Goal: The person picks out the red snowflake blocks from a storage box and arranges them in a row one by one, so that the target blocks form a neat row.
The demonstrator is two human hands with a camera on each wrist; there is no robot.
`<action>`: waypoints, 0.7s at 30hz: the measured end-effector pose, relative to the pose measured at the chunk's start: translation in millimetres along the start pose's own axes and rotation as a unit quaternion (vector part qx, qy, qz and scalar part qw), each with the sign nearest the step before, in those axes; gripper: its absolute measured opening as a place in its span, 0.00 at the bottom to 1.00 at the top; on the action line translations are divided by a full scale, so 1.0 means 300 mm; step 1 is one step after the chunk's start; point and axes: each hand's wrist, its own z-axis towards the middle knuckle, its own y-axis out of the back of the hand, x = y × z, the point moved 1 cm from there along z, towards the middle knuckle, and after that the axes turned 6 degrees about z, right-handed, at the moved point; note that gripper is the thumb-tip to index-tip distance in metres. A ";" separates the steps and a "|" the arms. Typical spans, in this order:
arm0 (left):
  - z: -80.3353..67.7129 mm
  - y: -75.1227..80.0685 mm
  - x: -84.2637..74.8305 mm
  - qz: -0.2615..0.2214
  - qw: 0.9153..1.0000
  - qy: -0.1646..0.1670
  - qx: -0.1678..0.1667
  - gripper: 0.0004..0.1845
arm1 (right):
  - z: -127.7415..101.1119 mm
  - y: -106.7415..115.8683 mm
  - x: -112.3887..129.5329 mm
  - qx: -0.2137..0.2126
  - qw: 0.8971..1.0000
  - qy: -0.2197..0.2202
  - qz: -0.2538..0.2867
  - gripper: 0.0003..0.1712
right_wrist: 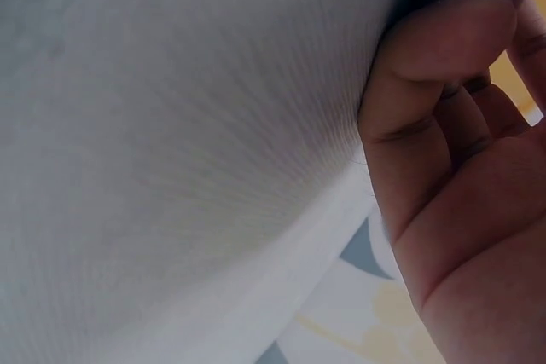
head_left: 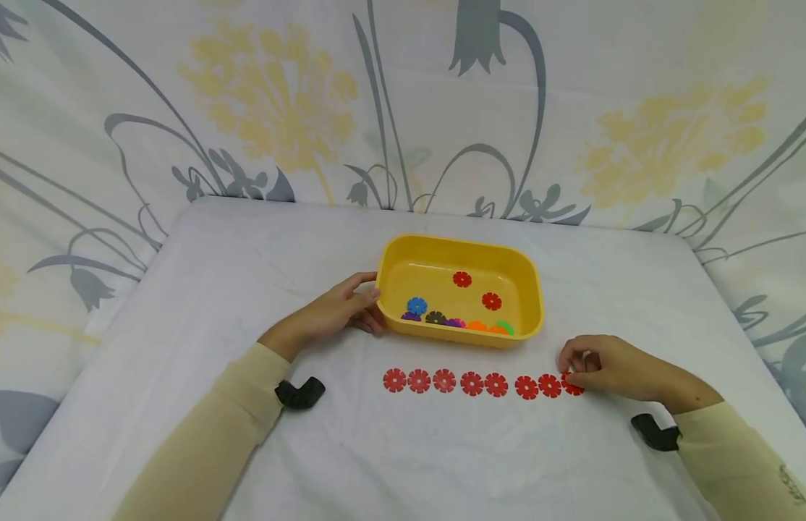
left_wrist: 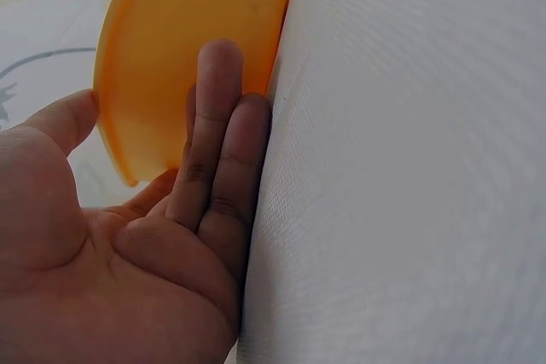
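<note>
A yellow plastic basin (head_left: 460,331) stands on the white cloth in the head view. At its left end my left hand (head_left: 338,307) holds it, the thumb at the rim and fingers along the outer wall, as the left wrist view also shows. In front of the basin runs a row of several red snowflake discs (head_left: 471,383), lying flat. My right hand (head_left: 621,367) is at the row's right end, thumb and fingertips pinching the last red snowflake disc (head_left: 573,386), partly hidden by them. In the right wrist view, fingers curl close over the cloth.
Inside the basin lie two red discs (head_left: 491,301), a blue disc (head_left: 417,306), a dark disc (head_left: 435,318) and several orange, purple and green ones along the near wall. A floral curtain (head_left: 403,108) hangs behind the table (head_left: 299,246). Black straps sit at both wrists.
</note>
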 end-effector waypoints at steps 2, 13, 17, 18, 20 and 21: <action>0.003 0.000 -0.001 -0.002 1.000 -0.004 0.001 0.31 | -0.001 0.002 0.001 -0.002 1.000 0.000 0.000 0.08; 0.003 0.003 -0.015 0.007 1.000 -0.001 -0.001 0.32 | 0.003 0.075 0.116 -0.065 0.996 0.034 -0.046 0.08; 0.000 0.005 -0.010 0.006 1.000 0.003 0.000 0.32 | 0.047 0.103 0.225 -0.148 0.982 0.089 -0.071 0.06; 0.000 0.005 -0.007 0.005 1.000 0.004 0.001 0.32 | 0.064 0.101 0.250 -0.156 0.980 0.098 -0.077 0.05; 0.001 0.004 -0.002 0.003 1.000 0.005 0.003 0.32 | 0.104 0.091 0.292 -0.163 0.976 0.109 -0.091 0.03; 0.001 0.003 -0.001 0.002 1.000 0.005 0.003 0.32 | 0.125 0.084 0.309 -0.161 0.976 0.111 -0.096 0.03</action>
